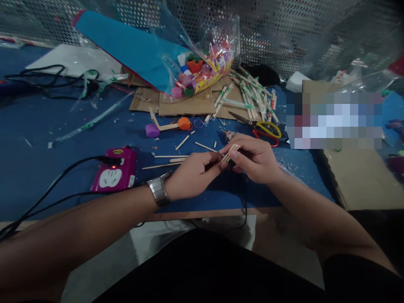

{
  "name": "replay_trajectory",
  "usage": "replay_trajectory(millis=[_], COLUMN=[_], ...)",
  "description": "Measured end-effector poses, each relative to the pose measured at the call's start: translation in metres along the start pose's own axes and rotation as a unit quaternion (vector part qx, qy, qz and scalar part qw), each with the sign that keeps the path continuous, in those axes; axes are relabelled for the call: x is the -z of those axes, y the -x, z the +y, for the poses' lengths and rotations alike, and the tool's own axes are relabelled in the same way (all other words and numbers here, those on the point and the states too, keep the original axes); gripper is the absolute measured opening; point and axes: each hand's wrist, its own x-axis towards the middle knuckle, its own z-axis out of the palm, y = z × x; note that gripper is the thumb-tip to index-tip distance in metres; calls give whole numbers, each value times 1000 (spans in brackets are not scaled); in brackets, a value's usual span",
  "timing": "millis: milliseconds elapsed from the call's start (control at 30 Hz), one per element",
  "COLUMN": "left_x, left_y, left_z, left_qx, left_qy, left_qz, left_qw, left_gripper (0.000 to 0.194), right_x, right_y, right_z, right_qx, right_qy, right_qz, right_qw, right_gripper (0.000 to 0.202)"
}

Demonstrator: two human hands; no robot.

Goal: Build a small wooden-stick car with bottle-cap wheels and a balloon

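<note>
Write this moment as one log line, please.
right hand: holding short sticks | left hand: touching their lower end | socket box: lit, black plug inserted

Worktop [31,113]: blue surface, light-brown front edge [202,213]. Rear boundary: grey perforated panel [132,12], round holes, running along back of worktop. Floor [97,265]: grey, visible below front edge. Lighting: dim, cool-toned.

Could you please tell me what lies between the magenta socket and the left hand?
A few thin wooden sticks lie there on the blue table, in the head view.
</note>
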Motion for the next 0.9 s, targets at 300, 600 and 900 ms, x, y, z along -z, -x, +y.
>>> replay_trajectory(millis=[300, 600, 900], left_x=[5, 7, 5], left_y=[3, 8, 9], left_z=[7, 8, 9], left_qx=[-60, -169, -231], left_qy=[22, 62, 65], left_qz=[62, 118, 84], left_qw=[996, 977, 967], left_gripper=[39, 35, 38], right_x=[3, 10, -44], right_y=[6, -41, -146], right_z=[12, 20, 71], right_qx=[-111, -29, 27], right_qy=[-126, 140, 351], right_qz=[4, -123, -219], right_qw=[986, 982, 910], right_gripper=[36, 18, 46])
